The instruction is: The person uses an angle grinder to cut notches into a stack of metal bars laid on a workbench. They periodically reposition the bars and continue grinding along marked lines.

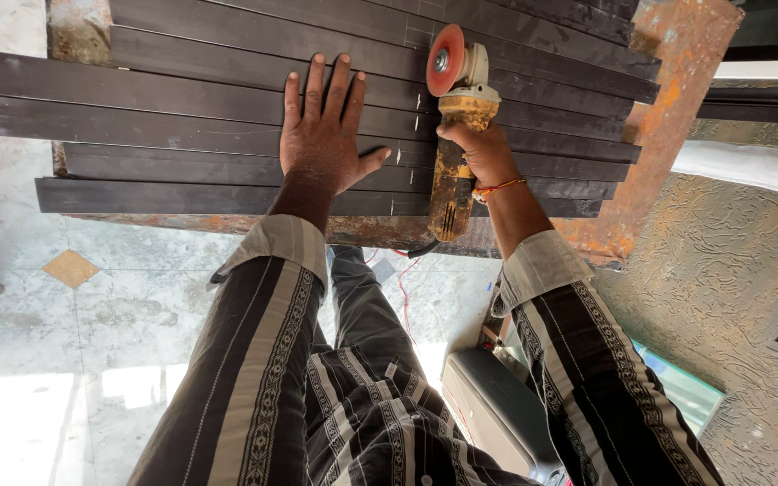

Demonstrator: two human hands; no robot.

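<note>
On the bench: dark flat steel bars [227, 99] lie side by side across a rusty metal table [677, 54], with both hands over them.
Left hand: the left hand [321, 135] is spread wide and flat, palm down, fingers together and thumb out, pressing on the bars near their middle.
Right hand: the right hand [483, 153] is wrapped tightly around the body of an angle grinder [454, 135]; an orange thread sits on the wrist.
Grinder: yellow and grimy, held pointing away from the person, its reddish disc [446, 59] upright over a bar just beside the left fingertips; whether it touches I cannot tell.
Handling, bars: likely stiff, heavy and sharp-edged; they look best pinned from above, well clear of the disc.
Handling, grinder: probably weighty and prone to kick, so the grip belongs on the body, behind the guard.
Arms: both forearms reach forward in striped sleeves, elbows low.
Around: pale tiled floor [65, 342] below.
</note>
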